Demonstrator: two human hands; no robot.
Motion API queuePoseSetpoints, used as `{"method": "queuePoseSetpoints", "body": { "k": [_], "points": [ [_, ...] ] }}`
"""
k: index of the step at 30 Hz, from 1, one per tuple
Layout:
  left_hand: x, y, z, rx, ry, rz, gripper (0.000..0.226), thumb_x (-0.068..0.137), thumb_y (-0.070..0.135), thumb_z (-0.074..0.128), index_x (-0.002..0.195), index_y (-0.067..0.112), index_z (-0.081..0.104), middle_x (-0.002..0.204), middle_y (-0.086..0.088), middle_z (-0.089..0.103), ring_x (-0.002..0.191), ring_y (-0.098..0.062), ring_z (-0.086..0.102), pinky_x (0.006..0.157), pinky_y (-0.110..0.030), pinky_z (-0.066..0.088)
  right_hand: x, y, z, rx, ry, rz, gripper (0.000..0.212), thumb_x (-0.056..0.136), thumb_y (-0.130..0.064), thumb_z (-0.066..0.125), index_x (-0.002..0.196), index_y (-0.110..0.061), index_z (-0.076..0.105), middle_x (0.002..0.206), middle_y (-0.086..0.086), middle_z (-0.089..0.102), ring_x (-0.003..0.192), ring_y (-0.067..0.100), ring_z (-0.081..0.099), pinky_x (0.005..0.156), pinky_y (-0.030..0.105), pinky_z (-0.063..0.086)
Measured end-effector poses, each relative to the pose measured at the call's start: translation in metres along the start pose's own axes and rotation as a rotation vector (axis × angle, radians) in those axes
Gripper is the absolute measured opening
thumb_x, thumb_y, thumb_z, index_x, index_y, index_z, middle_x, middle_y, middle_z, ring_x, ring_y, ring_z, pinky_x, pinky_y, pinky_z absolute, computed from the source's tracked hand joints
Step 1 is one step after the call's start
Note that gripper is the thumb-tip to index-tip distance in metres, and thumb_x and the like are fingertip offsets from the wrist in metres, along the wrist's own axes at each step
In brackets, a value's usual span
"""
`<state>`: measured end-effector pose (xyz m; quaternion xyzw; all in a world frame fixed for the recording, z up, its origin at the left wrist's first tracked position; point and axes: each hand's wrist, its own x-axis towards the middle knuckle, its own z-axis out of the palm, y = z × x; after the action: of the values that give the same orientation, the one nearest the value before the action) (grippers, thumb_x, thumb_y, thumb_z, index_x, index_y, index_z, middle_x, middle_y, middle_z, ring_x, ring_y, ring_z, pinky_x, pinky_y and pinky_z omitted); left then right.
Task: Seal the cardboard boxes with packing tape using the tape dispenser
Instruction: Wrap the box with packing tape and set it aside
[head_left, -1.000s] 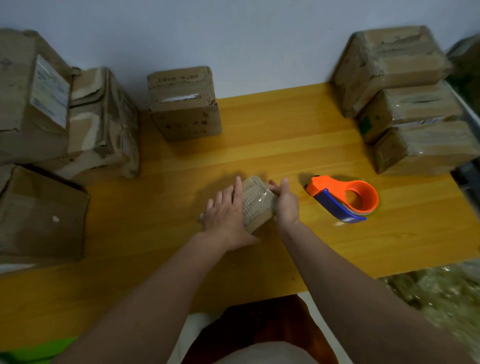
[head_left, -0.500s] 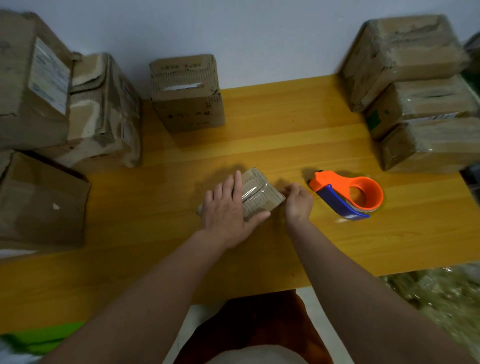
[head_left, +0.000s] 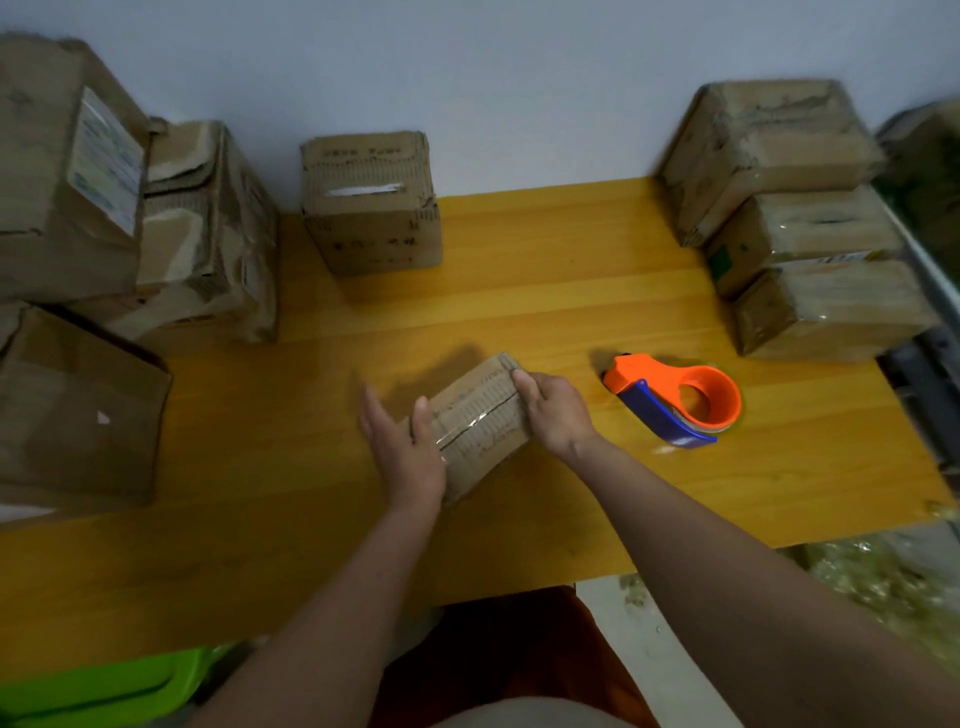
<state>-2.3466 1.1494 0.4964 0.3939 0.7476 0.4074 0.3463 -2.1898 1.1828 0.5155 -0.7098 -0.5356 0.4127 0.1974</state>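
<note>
A small cardboard box lies at an angle in the middle of the wooden table, with a strip of clear tape along its top seam. My left hand holds its left end, thumb on top and fingers straight down the side. My right hand grips its right end, fingers curled over the far corner. The orange and blue tape dispenser lies on the table to the right of the box, untouched.
Worn cardboard boxes are piled at the left, one stands at the back centre, and three are stacked at the right. A green object shows below the table's front edge at the left.
My left hand has slid off the top of the box to its left end. My right hand has moved up onto the right end, and the box has turned slightly.
</note>
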Motion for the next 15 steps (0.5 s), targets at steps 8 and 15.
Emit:
{"method": "queuePoseSetpoints", "body": {
  "k": [8, 15],
  "points": [
    [0.012, 0.02, -0.018, -0.129, -0.133, -0.296, 0.059, 0.1, 0.035, 0.045, 0.151, 0.016, 0.021, 0.154, -0.01, 0.031, 0.139, -0.028, 0.034, 0.112, -0.037, 0.03, 0.0, -0.009, -0.007, 0.034, -0.115, 0.09, 0.047, 0.101, -0.036, 0.037, 0.128, -0.002, 0.055, 0.126, 0.019, 0.058, 0.116, 0.032, 0.053, 0.095, 0.04, 0.043],
    [-0.046, 0.028, -0.032, -0.045, -0.215, -0.454, 0.04, 0.096, 0.018, 0.055, 0.134, 0.01, 0.043, 0.125, -0.011, 0.055, 0.092, -0.019, 0.053, 0.061, -0.024, 0.041, -0.033, -0.008, -0.008, -0.092, 0.069, -0.015, 0.032, 0.098, -0.018, 0.045, 0.125, -0.003, 0.053, 0.126, 0.018, 0.058, 0.119, 0.032, 0.051, 0.094, 0.035, 0.038]
  ]
}}
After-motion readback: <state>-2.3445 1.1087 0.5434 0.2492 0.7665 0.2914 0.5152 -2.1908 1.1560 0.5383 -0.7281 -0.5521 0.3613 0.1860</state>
